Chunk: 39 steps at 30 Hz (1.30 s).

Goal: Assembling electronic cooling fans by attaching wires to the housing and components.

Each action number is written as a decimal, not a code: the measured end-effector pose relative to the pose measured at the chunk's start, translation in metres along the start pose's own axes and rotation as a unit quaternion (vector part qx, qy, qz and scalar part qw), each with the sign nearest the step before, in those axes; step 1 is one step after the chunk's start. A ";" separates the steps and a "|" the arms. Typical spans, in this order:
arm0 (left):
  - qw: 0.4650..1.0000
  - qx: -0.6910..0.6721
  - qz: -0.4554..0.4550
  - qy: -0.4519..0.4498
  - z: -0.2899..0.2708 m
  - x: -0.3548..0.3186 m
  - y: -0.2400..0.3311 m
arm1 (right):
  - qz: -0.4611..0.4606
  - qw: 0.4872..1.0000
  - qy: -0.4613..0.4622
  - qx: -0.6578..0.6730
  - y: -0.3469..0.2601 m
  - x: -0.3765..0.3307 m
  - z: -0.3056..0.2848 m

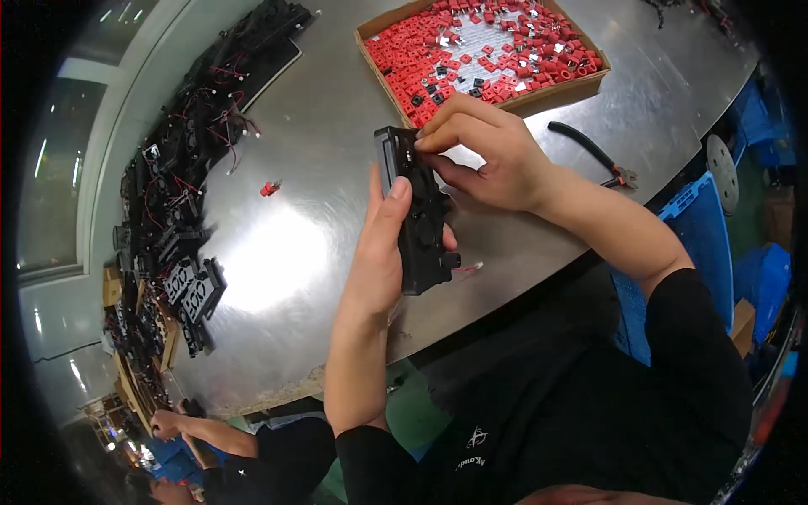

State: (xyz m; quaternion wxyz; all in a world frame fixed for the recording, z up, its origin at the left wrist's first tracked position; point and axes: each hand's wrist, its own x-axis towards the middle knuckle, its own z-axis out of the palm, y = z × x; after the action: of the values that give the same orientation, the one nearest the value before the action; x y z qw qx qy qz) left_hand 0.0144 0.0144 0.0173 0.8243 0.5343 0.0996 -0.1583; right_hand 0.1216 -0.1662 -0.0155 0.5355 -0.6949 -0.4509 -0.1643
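Observation:
My left hand (pixel 376 261) is wrapped round a long black plastic housing (pixel 425 223), its thumb lying along the near face. The housing stands tilted above the metal table, with thin wires and a small white plug at its lower end. At its upper end, the fingertips of my right hand (pixel 497 156) are pinched together against the edge. Whatever may be between those fingertips is too small and too covered to make out. A single red part with metal pins (pixel 269 188) lies on the table to the left of the housing.
A shallow cardboard box (pixel 560 94) of red and black small parts stands at the far side. Cutting pliers (pixel 593 150) lie to the right. Black assemblies with wires (pixel 181 160) are piled along the left edge. A co-worker's hand (pixel 168 423) shows at lower left.

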 end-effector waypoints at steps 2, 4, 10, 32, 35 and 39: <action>1.000 -0.008 0.015 -0.013 0.001 0.002 0.002 | 0.003 1.000 -0.008 -0.011 -0.001 0.001 0.001; 0.999 0.021 0.042 0.012 0.001 0.001 -0.002 | 0.006 1.000 -0.015 -0.025 0.001 0.001 0.002; 0.999 0.011 0.036 0.012 0.000 -0.006 0.007 | -0.016 1.000 0.010 -0.021 -0.004 0.003 0.005; 0.667 0.723 0.177 0.026 0.023 -0.016 -0.011 | -0.019 0.926 -0.307 -0.221 0.038 0.003 -0.007; 0.613 0.774 0.154 0.045 0.045 -0.020 -0.012 | -0.057 0.907 -0.304 -0.285 0.040 -0.007 -0.017; 0.605 0.789 0.092 0.052 0.049 -0.023 -0.010 | -0.091 0.912 -0.335 -0.220 0.030 -0.004 -0.029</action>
State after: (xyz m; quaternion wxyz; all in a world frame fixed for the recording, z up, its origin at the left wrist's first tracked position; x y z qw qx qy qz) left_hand -0.0111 -0.0306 0.0363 0.0870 0.9911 -0.0714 -0.0708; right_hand 0.1510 -0.1943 -0.0256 0.1692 -0.7654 -0.6175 -0.0650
